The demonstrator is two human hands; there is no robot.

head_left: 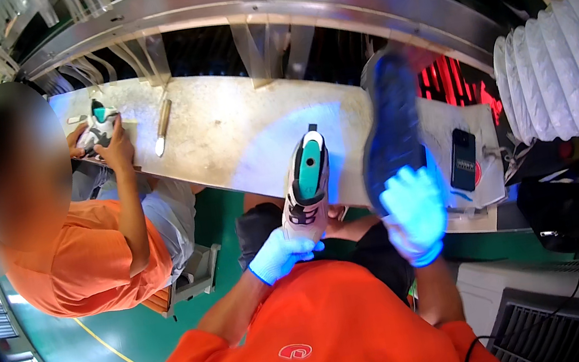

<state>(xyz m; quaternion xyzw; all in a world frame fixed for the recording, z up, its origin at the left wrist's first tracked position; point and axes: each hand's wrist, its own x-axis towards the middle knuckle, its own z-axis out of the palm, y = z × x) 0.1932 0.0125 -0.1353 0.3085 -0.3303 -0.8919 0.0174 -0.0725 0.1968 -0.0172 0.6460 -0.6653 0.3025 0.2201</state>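
We see the left hand (282, 255), in a pale glove, closed around the toe end of a light shoe (305, 179) with black trim and a teal insole. We find that shoe in front of the person, reaching over the near edge of the worktop (211, 129); we cannot tell whether it touches the surface. Its opening faces up, its toe points back toward the wearer and its heel tab points away, so the long axis runs nearly straight out, leaning slightly right at the far end.

The right hand (414, 215), gloved and bright under bluish light, grips the near end of a dark sole (393, 120). We see that piece standing lengthwise away from the wearer, also tipped a little right, too blurred for us to tell toe from heel.

We notice a pale emblem on the orange shirt (326, 325), and small print on the phone (463, 160) that we cannot make out. At left, a co-worker's hands (121, 145) hold a similar shoe (98, 128).
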